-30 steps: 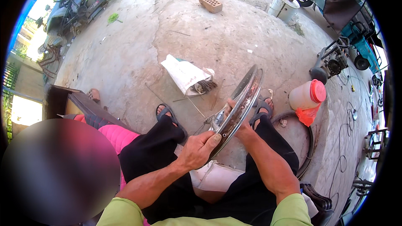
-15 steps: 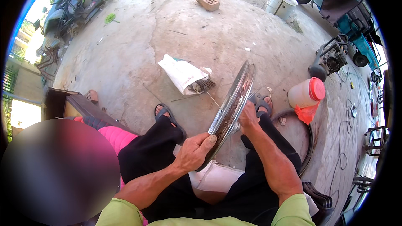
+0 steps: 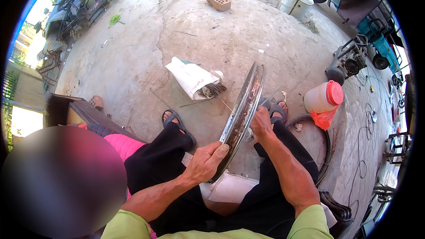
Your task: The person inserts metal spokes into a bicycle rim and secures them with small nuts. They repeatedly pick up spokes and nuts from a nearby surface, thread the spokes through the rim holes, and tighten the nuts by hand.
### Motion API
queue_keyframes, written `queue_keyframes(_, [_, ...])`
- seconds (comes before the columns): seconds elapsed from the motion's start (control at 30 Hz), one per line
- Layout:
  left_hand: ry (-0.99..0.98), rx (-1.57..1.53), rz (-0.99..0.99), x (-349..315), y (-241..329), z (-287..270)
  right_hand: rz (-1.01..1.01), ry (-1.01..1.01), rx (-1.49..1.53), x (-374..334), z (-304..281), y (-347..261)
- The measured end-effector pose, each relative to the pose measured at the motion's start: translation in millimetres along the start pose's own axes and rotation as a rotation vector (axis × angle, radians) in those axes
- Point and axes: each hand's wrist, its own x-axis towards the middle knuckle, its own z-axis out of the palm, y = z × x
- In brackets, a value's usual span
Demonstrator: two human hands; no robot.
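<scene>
A bare metal wheel rim (image 3: pixel 242 121), rusty on its inner face, stands tilted between my knees. My left hand (image 3: pixel 207 161) is closed on its near end, thumb lying over the edge. On the rim's right side, my right hand (image 3: pixel 262 124) is closed close against it; its fingertips are hidden, so what they hold cannot be made out. Thin spoke-like wires stick out beside the rim and near that hand. Beyond the rim's left side, a white sack (image 3: pixel 192 79) lies on the ground, a bundle of metal spokes (image 3: pixel 213 90) poking from its mouth.
At right stand a pale tub with a red lid (image 3: pixel 322 96), a black tyre (image 3: pixel 326 150) and an air compressor (image 3: pixel 349 64). A perforated brick (image 3: pixel 218 1) and a white bucket (image 3: pixel 296 3) sit farther off. A dark wooden box (image 3: pixel 88 113) is at left, near a blurred area.
The rim's far end has swung slightly left, and my right hand has shifted a little left with it. A thin wire shows more clearly beside my right hand. My left hand keeps its grip.
</scene>
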Motion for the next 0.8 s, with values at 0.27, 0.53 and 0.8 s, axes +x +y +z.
queue_keyframes(0.27, [0.128, 0.178, 0.184, 22.8, 20.8, -19.6, -0.003, -0.134, -0.086, -12.8, 15.6, -3.5])
queue_keyframes(0.53, [-0.063, 0.005, 0.101, 51.3, 33.0, -21.5, 0.039, -0.231, -0.154, -21.2, 32.1, -17.2])
queue_keyframes(0.8, [-0.154, -0.449, -0.01, 58.5, 24.0, -26.6, 0.048, -0.422, 0.352, -15.6, 22.4, -7.2])
